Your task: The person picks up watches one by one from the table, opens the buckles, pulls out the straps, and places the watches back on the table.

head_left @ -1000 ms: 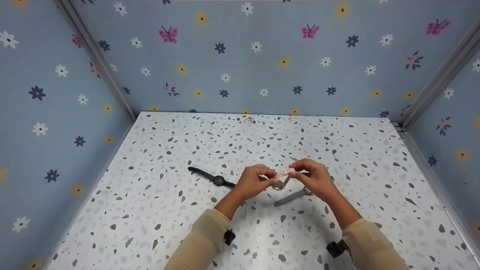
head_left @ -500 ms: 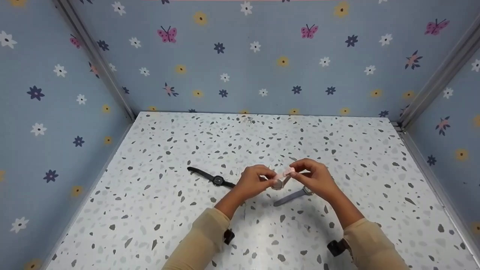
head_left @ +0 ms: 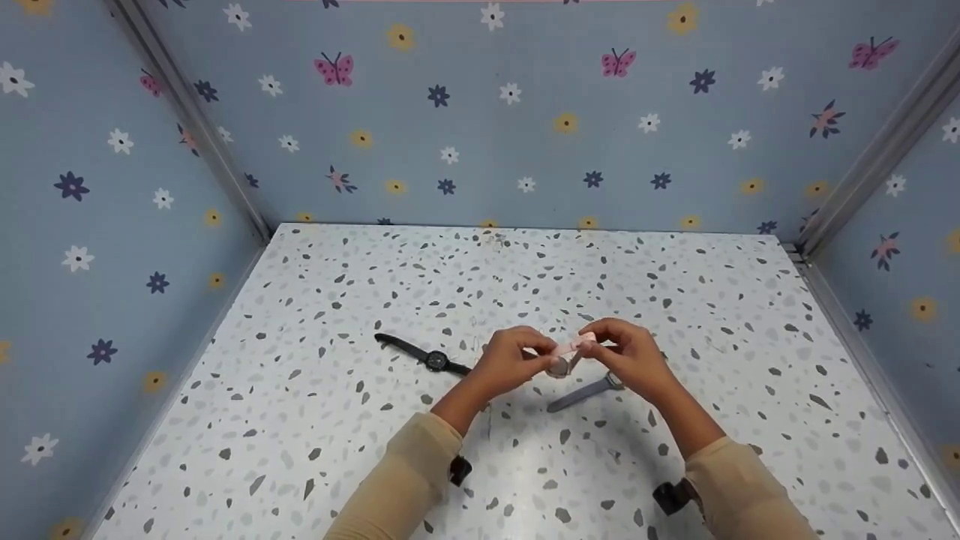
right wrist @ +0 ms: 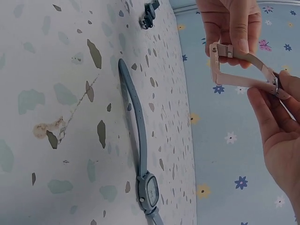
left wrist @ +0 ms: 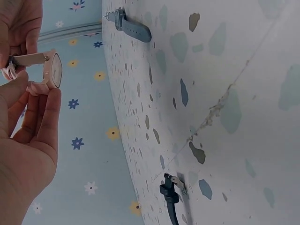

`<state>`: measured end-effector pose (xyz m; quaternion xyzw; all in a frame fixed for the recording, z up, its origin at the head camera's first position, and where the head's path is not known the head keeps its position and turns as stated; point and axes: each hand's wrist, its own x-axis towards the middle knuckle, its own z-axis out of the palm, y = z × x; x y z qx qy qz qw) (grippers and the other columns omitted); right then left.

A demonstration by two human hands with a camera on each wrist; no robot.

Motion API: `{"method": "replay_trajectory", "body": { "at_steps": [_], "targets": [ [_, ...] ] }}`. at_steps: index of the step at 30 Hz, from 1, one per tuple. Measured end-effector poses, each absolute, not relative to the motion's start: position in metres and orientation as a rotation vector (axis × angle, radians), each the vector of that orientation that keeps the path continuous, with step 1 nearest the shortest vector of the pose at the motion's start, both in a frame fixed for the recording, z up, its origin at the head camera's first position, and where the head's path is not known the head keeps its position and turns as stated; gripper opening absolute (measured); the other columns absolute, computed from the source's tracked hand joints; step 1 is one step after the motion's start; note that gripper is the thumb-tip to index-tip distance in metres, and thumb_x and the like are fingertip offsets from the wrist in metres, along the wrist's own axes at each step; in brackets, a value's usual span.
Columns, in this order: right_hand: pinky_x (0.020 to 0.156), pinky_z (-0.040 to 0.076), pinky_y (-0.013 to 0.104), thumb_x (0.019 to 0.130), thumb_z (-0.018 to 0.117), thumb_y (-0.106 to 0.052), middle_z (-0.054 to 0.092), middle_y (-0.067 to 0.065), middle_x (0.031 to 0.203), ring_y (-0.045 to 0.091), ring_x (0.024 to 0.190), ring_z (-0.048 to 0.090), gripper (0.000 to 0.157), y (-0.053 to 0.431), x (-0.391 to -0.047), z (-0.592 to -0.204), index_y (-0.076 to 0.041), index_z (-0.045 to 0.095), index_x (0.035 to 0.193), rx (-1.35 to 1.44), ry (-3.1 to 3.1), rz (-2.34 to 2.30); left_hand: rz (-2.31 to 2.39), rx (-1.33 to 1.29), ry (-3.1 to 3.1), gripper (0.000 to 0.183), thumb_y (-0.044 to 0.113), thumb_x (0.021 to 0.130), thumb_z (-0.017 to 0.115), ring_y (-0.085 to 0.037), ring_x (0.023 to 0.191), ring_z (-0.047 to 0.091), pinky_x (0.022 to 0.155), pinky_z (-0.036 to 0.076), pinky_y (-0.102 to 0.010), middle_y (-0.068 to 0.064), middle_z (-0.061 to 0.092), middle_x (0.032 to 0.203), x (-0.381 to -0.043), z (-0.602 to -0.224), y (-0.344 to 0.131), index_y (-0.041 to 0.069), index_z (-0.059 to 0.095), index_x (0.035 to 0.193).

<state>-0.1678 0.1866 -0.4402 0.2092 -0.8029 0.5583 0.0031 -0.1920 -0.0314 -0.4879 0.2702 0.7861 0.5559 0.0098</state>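
A pale pink watch (head_left: 559,367) is held up between both hands, above the table, its strap bent into a loop. My left hand (head_left: 517,361) pinches the strap close to the case, thumb on top. At the other end, my right hand (head_left: 628,357) pinches the strap around the metal buckle (right wrist: 275,84). In the right wrist view the strap's two ends meet at that buckle; whether the pin sits in a hole cannot be told. The round dial (left wrist: 56,71) faces sideways in the left wrist view.
A grey-blue watch (head_left: 585,394) lies on the speckled white table (head_left: 480,285) below the right hand, partly covered by it. Left of the left hand lies a black watch (head_left: 436,361), strap stretched out. Blue flowered panels (head_left: 480,112) enclose the back and sides.
Both hands keep their grip on the pink watch. Its dial and the left fingers have shifted very slightly to the right; the other watches lie as before.
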Motion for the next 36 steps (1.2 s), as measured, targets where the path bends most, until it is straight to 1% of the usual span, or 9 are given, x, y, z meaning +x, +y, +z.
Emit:
{"method": "replay_trajectory", "body": {
  "at_steps": [4,7,13,16,20,25,28,31,36],
  "targets": [
    [0.077,0.056,0.023,0.091,0.067,-0.001,0.066,0.016,0.096,0.017,0.086,0.063,0.019,0.191,-0.176,-0.456,0.009,0.065,0.107,0.621,-2.468,1.812,1.746,0.848,2.455,0.014,0.008,0.087,0.074,-0.011,0.087,0.065,0.074,0.058,-0.023,-0.005,0.069,0.092,-0.194,-0.487,-0.031,0.003,0.076,0.100],
    [0.078,0.057,0.026,0.091,0.068,-0.003,0.066,0.016,0.096,0.017,0.087,0.064,0.021,0.195,-0.181,-0.465,0.008,0.065,0.108,0.615,-2.422,1.882,1.769,0.840,2.437,0.014,0.008,0.087,0.074,-0.012,0.087,0.066,0.073,0.058,-0.024,-0.004,0.069,0.092,-0.194,-0.486,-0.031,0.003,0.076,0.100],
    [0.083,0.057,0.035,0.093,0.066,-0.004,0.065,0.020,0.100,0.022,0.092,0.068,0.023,0.199,-0.182,-0.468,0.012,0.061,0.109,0.658,-2.291,2.044,1.779,0.817,2.416,0.014,0.009,0.087,0.075,-0.012,0.087,0.065,0.074,0.058,-0.024,-0.003,0.069,0.092,-0.193,-0.484,-0.030,0.004,0.077,0.100],
    [0.084,0.057,0.038,0.093,0.066,-0.005,0.065,0.022,0.101,0.024,0.092,0.068,0.023,0.200,-0.182,-0.469,0.011,0.061,0.108,0.653,-2.250,2.104,1.767,0.807,2.429,0.014,0.009,0.087,0.075,-0.011,0.088,0.065,0.074,0.058,-0.023,-0.003,0.069,0.093,-0.193,-0.482,-0.029,0.004,0.077,0.100],
    [0.084,0.057,0.040,0.094,0.065,-0.007,0.064,0.023,0.103,0.026,0.093,0.068,0.021,0.200,-0.182,-0.469,0.010,0.061,0.107,0.626,-2.231,2.130,1.790,0.799,2.412,0.014,0.007,0.086,0.075,-0.014,0.088,0.066,0.074,0.058,-0.024,-0.006,0.069,0.093,-0.192,-0.482,-0.029,0.002,0.076,0.100],
    [0.083,0.057,0.040,0.094,0.065,-0.008,0.064,0.022,0.105,0.026,0.093,0.068,0.020,0.200,-0.182,-0.468,0.009,0.061,0.105,0.605,-2.253,2.106,1.793,0.813,2.416,0.014,0.007,0.086,0.075,-0.015,0.087,0.066,0.074,0.058,-0.024,-0.007,0.069,0.092,-0.191,-0.483,-0.030,0.002,0.076,0.099],
    [0.082,0.058,0.038,0.094,0.065,-0.007,0.064,0.021,0.105,0.024,0.092,0.067,0.018,0.199,-0.181,-0.467,0.009,0.062,0.102,0.585,-2.272,2.064,1.762,0.838,2.456,0.013,0.006,0.086,0.075,-0.013,0.087,0.065,0.074,0.058,-0.023,-0.006,0.068,0.091,-0.191,-0.483,-0.030,0.002,0.076,0.098],
    [0.080,0.058,0.035,0.093,0.065,-0.004,0.064,0.020,0.104,0.021,0.091,0.065,0.015,0.198,-0.181,-0.463,0.009,0.063,0.099,0.540,-2.289,2.019,1.738,0.855,2.491,0.012,0.006,0.086,0.075,-0.015,0.087,0.065,0.073,0.058,-0.023,-0.006,0.068,0.091,-0.190,-0.484,-0.031,0.002,0.077,0.097],
    [0.078,0.059,0.037,0.092,0.066,-0.001,0.065,0.020,0.106,0.020,0.090,0.065,0.011,0.199,-0.182,-0.459,0.009,0.065,0.097,0.523,-2.297,1.961,1.717,0.845,2.510,0.013,0.005,0.086,0.075,-0.016,0.086,0.066,0.072,0.057,-0.021,-0.007,0.068,0.091,-0.190,-0.485,-0.032,0.001,0.076,0.098]
  ]
}}
